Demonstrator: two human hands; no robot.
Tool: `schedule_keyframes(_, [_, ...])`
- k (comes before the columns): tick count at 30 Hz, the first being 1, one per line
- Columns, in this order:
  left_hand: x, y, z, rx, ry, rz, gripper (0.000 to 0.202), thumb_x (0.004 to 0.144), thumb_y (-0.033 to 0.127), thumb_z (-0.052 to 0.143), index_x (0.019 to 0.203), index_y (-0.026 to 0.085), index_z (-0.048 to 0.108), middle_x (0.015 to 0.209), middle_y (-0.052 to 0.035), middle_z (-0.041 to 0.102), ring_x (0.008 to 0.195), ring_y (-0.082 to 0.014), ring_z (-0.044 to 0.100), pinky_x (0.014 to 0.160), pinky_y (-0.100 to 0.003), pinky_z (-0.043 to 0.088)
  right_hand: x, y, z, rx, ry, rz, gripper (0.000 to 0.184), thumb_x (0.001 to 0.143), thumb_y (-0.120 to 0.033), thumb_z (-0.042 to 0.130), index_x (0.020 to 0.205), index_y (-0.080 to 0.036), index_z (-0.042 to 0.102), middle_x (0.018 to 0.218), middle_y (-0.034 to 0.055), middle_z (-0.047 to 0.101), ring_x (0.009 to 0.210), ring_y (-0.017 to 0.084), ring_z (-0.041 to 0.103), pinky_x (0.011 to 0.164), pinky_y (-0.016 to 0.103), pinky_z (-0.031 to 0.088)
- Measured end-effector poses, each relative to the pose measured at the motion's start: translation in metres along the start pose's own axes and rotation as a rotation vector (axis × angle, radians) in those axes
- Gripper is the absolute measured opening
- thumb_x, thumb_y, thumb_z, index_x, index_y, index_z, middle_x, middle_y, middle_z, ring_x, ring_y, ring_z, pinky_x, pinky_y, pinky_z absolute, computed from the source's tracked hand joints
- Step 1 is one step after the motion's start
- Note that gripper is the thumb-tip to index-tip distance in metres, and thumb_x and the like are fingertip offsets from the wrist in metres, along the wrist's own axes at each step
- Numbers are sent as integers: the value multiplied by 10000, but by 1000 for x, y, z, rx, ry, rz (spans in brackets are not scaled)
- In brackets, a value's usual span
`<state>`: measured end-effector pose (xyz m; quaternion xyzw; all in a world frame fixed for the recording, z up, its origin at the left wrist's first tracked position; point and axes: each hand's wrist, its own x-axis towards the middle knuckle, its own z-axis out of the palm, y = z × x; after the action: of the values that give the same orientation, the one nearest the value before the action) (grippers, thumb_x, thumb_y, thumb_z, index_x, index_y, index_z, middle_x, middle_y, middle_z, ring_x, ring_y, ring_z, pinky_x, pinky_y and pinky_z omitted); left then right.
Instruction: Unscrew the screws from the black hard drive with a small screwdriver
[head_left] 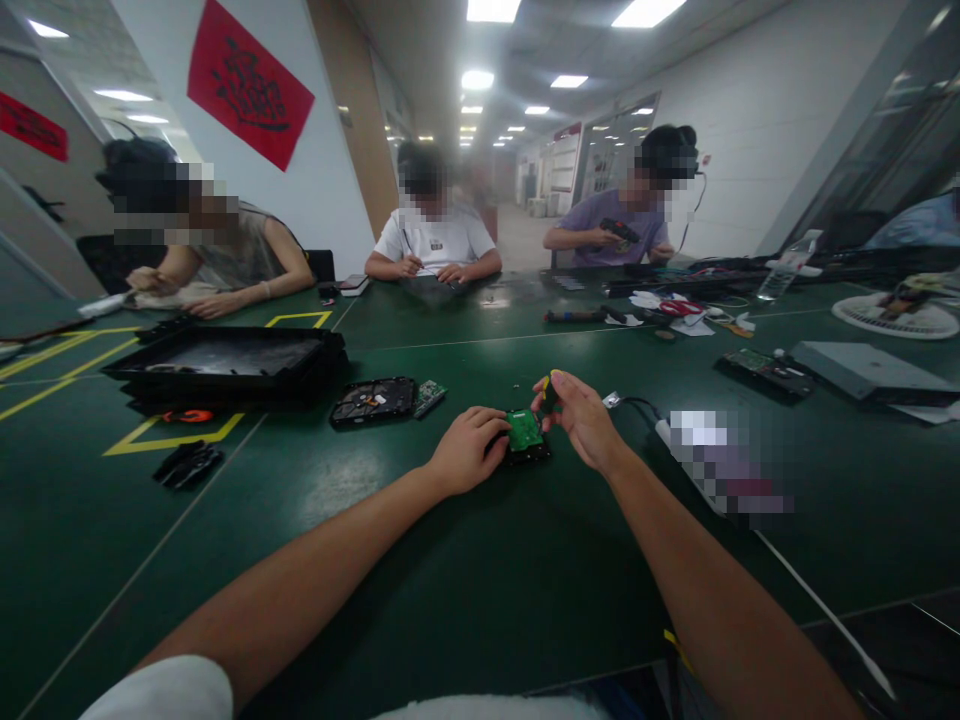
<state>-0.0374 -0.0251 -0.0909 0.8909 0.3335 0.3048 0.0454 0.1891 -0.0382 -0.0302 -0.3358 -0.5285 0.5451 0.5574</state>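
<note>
In front of me a small hard drive [529, 455] lies flat on the green table with its green circuit board [524, 430] facing up. My left hand [471, 450] grips the drive's left side, fingers curled over its edge. Held upright between the fingers of my right hand [581, 420] is a screwdriver [551, 391] with a yellow and black handle, above the board's right edge. Its tip is hidden by my fingers. To the left, another opened hard drive [373, 401] lies beside a loose circuit board [429, 397].
Stacked black trays [225, 358] stand at left, near a black bundle [187, 464]. On the right are a white device with a cable [694, 465], a third drive [765, 374], a grey metal box [874, 372] and a bottle [790, 264]. Several people sit across the table.
</note>
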Motion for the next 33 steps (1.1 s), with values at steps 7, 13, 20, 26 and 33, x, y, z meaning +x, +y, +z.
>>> schedule_keyframes(7, [0,0,-1,-6,0,6,220,993,264,572,1183,222,677,1261,-115,687,1202,-283,623,1041,-519,524,0,0,3,51,8,11,467,921,-662,611,968,-206,700,865,54,698,819,200,680,553,266,538])
schedule_keyframes(13, [-1,-1,0,-10,11,4,220,998,267,564,1180,222,678,1255,-116,691,1204,-282,626,1035,-518,530,1,3,3,0,51,-35,356,865,-568,747,943,-240,635,870,12,669,822,175,662,546,236,529])
schedule_keyframes(20, [-1,0,0,4,-1,-2,221,991,270,569,1177,223,678,1260,-115,690,1205,-286,622,1035,-523,528,3,6,0,86,62,0,447,900,-662,630,960,-222,676,880,37,674,827,199,673,554,267,538])
schedule_keyframes(26, [0,2,-2,-11,0,1,219,995,268,559,1174,218,675,1262,-118,689,1199,-286,623,1034,-526,528,1,4,1,54,47,26,516,894,-721,604,932,-217,707,849,49,686,806,197,669,586,282,544])
schedule_keyframes(33, [0,0,-1,-13,-5,-6,224,988,266,572,1179,227,681,1266,-111,689,1205,-283,623,1036,-518,531,0,1,0,5,39,7,469,903,-683,633,958,-221,692,836,48,697,791,193,671,602,288,564])
